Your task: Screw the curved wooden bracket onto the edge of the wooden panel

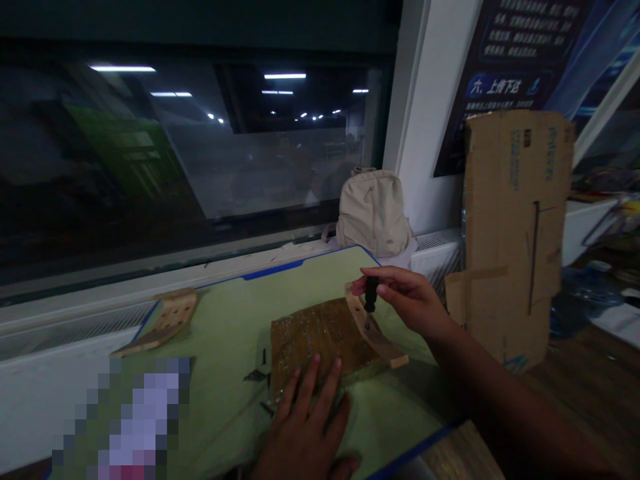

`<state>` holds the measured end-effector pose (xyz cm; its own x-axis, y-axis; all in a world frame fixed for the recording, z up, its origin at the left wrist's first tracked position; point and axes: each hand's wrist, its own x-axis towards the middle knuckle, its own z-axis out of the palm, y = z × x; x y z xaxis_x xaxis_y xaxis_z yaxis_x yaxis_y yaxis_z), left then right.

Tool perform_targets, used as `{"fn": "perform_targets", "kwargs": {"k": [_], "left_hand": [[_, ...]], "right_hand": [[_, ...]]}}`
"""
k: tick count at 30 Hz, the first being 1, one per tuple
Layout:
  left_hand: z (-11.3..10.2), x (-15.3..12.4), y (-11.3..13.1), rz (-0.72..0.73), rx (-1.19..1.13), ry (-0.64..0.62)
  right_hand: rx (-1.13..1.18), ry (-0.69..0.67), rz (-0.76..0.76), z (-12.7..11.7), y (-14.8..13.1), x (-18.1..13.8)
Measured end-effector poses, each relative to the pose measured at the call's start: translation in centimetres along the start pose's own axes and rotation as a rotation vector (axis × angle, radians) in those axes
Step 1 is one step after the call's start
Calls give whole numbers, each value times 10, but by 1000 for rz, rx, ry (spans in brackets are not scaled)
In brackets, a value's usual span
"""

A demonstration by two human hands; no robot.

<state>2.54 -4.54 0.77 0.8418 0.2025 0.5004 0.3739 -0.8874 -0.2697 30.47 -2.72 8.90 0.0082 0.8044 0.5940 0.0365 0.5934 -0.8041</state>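
My right hand (pixel 400 297) is closed on the black handle of a screwdriver (pixel 371 293). Its tip points down at a curved wooden piece (pixel 387 351) with holes, where a small screw head seems to sit. That piece lies along the right edge of a brown, worn board (pixel 320 337). Spread flat, my left hand (pixel 310 420) presses on the board's near side with its fingers apart. Several dark screws (pixel 257 376) lie just left of the board. A second curved wooden piece (pixel 173 317) with holes rests at the table's far left corner.
The green tabletop (pixel 225 313) has a blue edge and stands against a windowsill and radiator. A beige backpack (pixel 373 213) sits at the back. Flattened cardboard (pixel 515 233) leans at the right, near a large water bottle (pixel 583 293). A pixelated patch covers the near left.
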Motion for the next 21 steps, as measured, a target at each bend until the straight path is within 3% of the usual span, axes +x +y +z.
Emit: {"fn": "perform_targets", "kwargs": {"k": [3,7,12,16,18,21], "left_hand": [[0,0,0,-15,1,-3],[2,1,-1,-3,-11,43],[4,3,-2,13,-23,62],[3,3,1,-9,-42,22],[4,3,2,-15,-47,26],[7,3,0,-2,-44,80]], "right_hand": [[27,66,17,-1,2,1],[-147,186,-65,-5,3,3],[-368,108,-226,-5,-1,2],[-194,-16,-93,-1,-4,-2],[-129,-4,-33,-1,-2,-3],[-196,87,-62,-3,1,-2]]}}
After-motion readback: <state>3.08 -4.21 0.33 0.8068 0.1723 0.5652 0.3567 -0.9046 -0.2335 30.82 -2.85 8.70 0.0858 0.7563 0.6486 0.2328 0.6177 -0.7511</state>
